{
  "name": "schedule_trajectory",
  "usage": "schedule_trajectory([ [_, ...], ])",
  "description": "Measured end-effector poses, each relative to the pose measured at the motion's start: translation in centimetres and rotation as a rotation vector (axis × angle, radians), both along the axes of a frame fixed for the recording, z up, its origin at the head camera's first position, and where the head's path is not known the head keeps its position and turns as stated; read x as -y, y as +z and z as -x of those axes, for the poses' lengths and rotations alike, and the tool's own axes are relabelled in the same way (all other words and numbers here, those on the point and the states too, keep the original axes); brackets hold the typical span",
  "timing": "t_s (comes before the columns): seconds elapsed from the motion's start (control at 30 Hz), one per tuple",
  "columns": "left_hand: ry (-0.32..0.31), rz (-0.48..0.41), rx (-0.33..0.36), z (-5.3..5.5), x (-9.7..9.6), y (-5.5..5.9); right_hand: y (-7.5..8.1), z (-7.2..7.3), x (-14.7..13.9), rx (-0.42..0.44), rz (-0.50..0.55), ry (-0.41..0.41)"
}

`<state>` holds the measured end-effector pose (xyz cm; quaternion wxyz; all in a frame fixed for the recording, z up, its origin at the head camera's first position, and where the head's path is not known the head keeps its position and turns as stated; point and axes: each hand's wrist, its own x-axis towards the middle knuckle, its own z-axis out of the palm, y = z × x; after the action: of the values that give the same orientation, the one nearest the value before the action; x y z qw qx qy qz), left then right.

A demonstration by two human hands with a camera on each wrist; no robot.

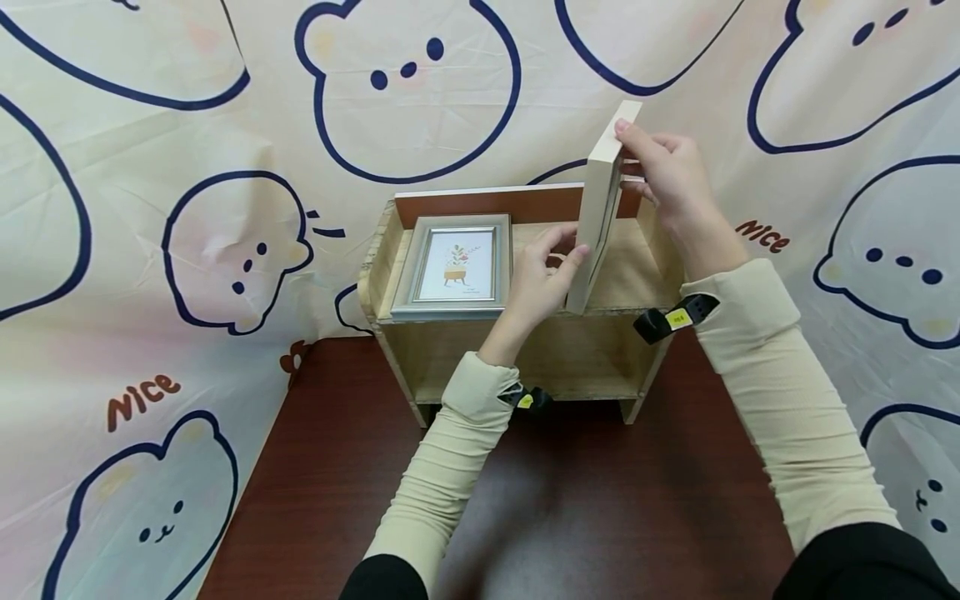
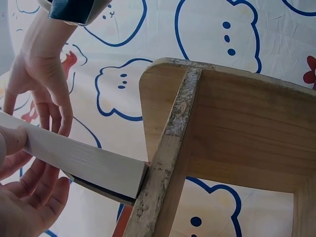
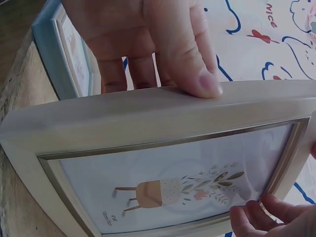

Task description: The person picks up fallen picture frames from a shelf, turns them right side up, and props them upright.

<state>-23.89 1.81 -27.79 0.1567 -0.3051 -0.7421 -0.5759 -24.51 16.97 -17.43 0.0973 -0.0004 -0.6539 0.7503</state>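
A cream-white picture frame (image 1: pixel 597 196) stands upright and slightly tilted on the right part of a small wooden shelf (image 1: pixel 637 279). My left hand (image 1: pixel 536 279) grips its front edge, with the thumb (image 2: pixel 12 138) on that edge and the fingers behind. My right hand (image 1: pixel 671 171) holds the upper end, its thumb on top and fingertips (image 3: pixel 247 217) against the picture side. In the right wrist view, the picture shows a plant in a legged pot. The frame's lower end meets the shelf's front edge in the left wrist view. Beside it, a grey-blue picture frame (image 1: pixel 411 271) lies face up.
Under the shelf top is an open lower compartment (image 1: pixel 592 358). The shelf stands on a dark red-brown table (image 1: pixel 600 517), against a cloth backdrop (image 1: pixel 450 125) printed with bears. Raised side panels (image 1: pixel 375 258) bound the shelf top, and a low brown back board (image 1: pixel 480 204) runs behind.
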Motion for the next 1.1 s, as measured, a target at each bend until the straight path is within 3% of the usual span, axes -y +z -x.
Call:
schedule_trajectory([
  [0.2,-0.009,-0.036,-0.008,-0.8,0.0,0.4,0.0,0.2,0.1,-0.005,0.018,0.007],
  [0.6,-0.057,-0.073,-0.060,0.0,-0.1,-0.9,-0.1,1.1,0.1,0.011,0.106,0.049],
  [1.1,0.001,-0.068,-0.086,0.0,-0.7,-1.1,-0.4,2.8,0.1,-0.028,0.209,0.130],
])
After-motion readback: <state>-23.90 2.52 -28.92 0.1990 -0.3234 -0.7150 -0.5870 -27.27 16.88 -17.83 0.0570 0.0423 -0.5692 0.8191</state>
